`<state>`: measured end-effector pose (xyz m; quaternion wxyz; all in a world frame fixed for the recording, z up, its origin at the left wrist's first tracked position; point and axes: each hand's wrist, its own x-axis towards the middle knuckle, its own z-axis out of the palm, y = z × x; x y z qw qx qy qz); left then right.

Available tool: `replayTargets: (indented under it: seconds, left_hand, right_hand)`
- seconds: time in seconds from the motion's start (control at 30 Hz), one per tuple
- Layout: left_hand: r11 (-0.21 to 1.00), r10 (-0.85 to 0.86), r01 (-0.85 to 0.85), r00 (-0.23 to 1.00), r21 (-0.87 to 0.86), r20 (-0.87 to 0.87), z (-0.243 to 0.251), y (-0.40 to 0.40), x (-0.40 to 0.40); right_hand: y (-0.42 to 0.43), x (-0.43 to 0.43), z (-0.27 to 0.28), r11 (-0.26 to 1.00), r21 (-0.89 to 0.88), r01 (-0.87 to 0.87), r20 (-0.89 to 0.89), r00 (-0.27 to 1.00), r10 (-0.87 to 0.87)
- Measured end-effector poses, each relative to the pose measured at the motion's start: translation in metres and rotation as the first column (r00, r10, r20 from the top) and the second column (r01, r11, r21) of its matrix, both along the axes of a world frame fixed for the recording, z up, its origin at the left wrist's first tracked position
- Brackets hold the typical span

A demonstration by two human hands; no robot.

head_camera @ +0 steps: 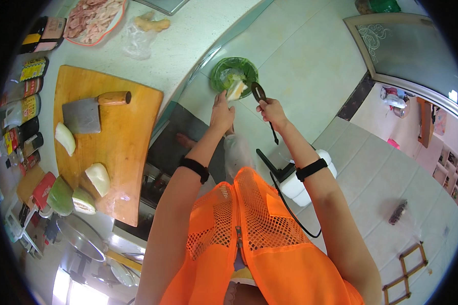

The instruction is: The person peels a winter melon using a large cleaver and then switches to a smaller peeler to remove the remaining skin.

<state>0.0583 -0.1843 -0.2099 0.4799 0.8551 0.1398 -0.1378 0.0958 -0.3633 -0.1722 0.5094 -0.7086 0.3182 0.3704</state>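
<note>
My left hand (222,116) grips a piece of pale melon (236,90), probably winter melon, over a green bin (214,78) on the floor. Scraps lie inside the bin. In my right hand (273,113) is a dark-handled peeler (258,91), its broad end close to the melon and its thin pointed end towards me. To the left, a wooden cutting board (124,152) carries a cleaver (82,116) with a wooden handle and two peeled melon pieces, one by the blade (65,139) and one lower down (98,179). Green-skinned melon pieces (60,195) rest at the board's lower left corner.
On the counter are a plate of sliced raw meat (95,21), ginger on a plastic bag (152,24) and a row of bottles and jars (30,106). A metal wok (82,236) sits lower left. A white container (305,183) with a black handle stands by my right arm.
</note>
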Motion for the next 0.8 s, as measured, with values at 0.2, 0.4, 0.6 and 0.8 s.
replayTargets:
  seconds: [0.2,0.4,0.6,0.8]
  left_hand:
    - [0.979,-0.069,0.04,0.987,-0.201,-0.144,0.04,0.027,0.003]
    - [0.956,0.142,-0.122,0.988,-0.269,0.06,0.144,0.074,0.004]
    - [0.909,0.404,-0.373,0.896,-0.185,0.183,0.223,0.139,-0.076]
    - [0.604,0.547,-0.737,0.659,0.302,0.515,0.193,0.238,-0.149]
  right_hand:
    - [-0.006,-0.005,-0.002,0.985,-0.08,-0.154,0.046,0.986,0.158]
    - [0.048,0.019,0.096,0.889,0.085,-0.45,0.164,0.886,0.433]
    - [0.109,0.0,0.169,0.659,-0.008,-0.752,0.335,0.619,0.71]
    - [0.214,-0.009,0.195,0.358,-0.277,-0.892,0.465,0.202,0.862]
